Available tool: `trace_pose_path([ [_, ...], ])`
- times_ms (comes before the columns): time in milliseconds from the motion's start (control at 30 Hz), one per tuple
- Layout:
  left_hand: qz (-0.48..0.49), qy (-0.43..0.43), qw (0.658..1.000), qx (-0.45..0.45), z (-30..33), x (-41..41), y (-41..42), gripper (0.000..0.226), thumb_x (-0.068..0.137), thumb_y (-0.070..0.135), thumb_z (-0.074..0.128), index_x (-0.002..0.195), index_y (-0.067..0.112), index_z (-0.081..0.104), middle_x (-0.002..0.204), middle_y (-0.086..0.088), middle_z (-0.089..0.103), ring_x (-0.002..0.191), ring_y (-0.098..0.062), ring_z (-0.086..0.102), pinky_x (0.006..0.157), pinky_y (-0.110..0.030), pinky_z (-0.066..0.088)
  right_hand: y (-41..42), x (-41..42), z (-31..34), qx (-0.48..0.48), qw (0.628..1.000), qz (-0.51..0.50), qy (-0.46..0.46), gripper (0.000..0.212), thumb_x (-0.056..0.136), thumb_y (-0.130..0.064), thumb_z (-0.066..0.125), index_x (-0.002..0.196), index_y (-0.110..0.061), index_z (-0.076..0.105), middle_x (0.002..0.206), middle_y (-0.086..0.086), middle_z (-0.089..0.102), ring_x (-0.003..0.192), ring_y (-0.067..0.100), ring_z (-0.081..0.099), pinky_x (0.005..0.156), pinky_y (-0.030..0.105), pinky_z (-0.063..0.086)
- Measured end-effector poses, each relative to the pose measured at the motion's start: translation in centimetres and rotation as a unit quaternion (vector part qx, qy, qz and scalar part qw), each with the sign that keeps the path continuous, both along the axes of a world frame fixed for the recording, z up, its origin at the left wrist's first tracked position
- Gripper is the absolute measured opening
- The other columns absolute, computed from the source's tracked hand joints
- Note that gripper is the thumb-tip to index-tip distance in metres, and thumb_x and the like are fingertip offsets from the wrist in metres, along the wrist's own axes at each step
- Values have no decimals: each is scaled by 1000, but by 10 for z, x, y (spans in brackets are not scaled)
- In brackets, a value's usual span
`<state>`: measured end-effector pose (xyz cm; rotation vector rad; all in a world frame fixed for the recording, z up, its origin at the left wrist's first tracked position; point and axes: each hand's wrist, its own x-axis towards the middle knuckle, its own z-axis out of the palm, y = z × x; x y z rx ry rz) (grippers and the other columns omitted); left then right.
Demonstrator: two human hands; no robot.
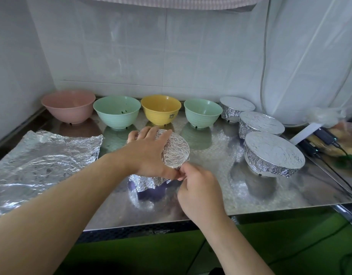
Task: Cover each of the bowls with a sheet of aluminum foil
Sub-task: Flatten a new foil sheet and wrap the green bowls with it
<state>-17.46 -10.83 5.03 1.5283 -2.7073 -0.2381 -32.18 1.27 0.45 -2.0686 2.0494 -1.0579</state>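
Observation:
A purple bowl (151,193) stands in the middle of the steel counter with a foil sheet (176,150) over its top. My left hand (149,153) rests on that foil with fingers spread over the far rim. My right hand (199,187) pinches the foil's near-right edge against the bowl's rim. Along the back stand open bowls: pink (69,106), green (117,112), yellow (160,109), green (202,113). Three foil-covered bowls sit at the right: far (235,106), middle (260,124), near (274,153). Loose foil sheets (42,163) lie flat at the left.
The steel counter (210,199) ends in a front edge just below the bowl, with green cabinet fronts under it. Black cables and chargers (320,143) lie at the right edge beside a plastic bag. A tiled wall closes the back and left.

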Motion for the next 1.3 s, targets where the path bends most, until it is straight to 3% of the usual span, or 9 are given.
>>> trace_pose_path([
  [167, -4, 11, 1000, 18, 3, 2, 1, 153, 42, 108, 47, 166, 36, -7, 176, 0, -5, 161, -21, -11, 128, -56, -2, -1, -7, 4, 38, 999, -21, -7, 28, 85, 2, 55, 87, -23, 68, 79, -8, 67, 70, 16, 59, 58, 37, 49],
  [333, 40, 182, 982, 31, 11, 26, 3, 119, 68, 103, 40, 165, 36, 21, 172, 8, 18, 158, -16, 16, 128, -45, 13, -15, -13, 5, -30, 951, -108, -288, 25, 99, -3, 55, 100, -23, 70, 97, -10, 71, 92, 11, 66, 77, 27, 50],
  [433, 151, 425, 892, 14, -6, 36, 1, 49, 97, 70, 48, 129, 37, 63, 135, 5, 63, 131, -23, 55, 107, -39, 43, -36, -3, 11, -17, 908, -87, -410, 30, 108, -21, 51, 135, -21, 63, 131, -11, 65, 118, 5, 58, 97, 24, 43],
  [533, 228, 588, 771, 83, -23, 32, 7, 23, 93, 55, 54, 105, 43, 70, 119, 13, 69, 123, -20, 60, 109, -42, 46, -54, 16, 14, 8, 867, -53, -496, 39, 113, -26, 43, 151, -21, 51, 143, -14, 53, 134, 4, 47, 107, 23, 32],
  [667, 258, 666, 692, 102, -35, 16, 19, 32, 107, 36, 52, 135, 26, 63, 129, 11, 64, 126, -14, 55, 95, -25, 39, -64, 31, 14, 8, 827, -55, -560, 31, 114, -24, 39, 142, -29, 53, 130, -16, 54, 117, -1, 52, 97, 17, 35],
  [867, 312, 715, 622, 64, -39, 0, 23, 30, 104, 28, 48, 123, 25, 71, 116, 15, 70, 117, -14, 61, 101, -34, 43, -75, 37, 9, -13, 800, -86, -593, 22, 113, -20, 41, 126, -27, 57, 110, -23, 58, 101, -8, 55, 91, 20, 39],
  [1067, 298, 737, 594, 124, -31, 6, 31, 18, 103, 27, 55, 111, 26, 72, 104, 15, 72, 97, 2, 64, 78, -20, 46, -77, 25, 10, 8, 834, -90, -545, 13, 98, -31, 58, 96, -25, 70, 100, -8, 68, 98, 16, 63, 87, 29, 49],
  [1167, 290, 727, 602, 157, -32, 12, 29, 20, 100, 31, 59, 111, 24, 74, 106, 7, 76, 101, -8, 69, 82, -31, 50, -79, 13, 6, 45, 809, -80, -581, 32, 80, -50, 62, 92, -26, 79, 103, 1, 79, 107, 27, 72, 108, 52, 51],
  [1300, 298, 726, 597, 167, -29, 6, 33, 40, 85, 49, 63, 117, 26, 72, 119, 4, 73, 117, -18, 65, 110, -47, 47, -80, 11, 0, 75, 770, -93, -626, 33, 83, -52, 60, 86, -30, 85, 100, -2, 82, 105, 26, 76, 109, 52, 52],
])
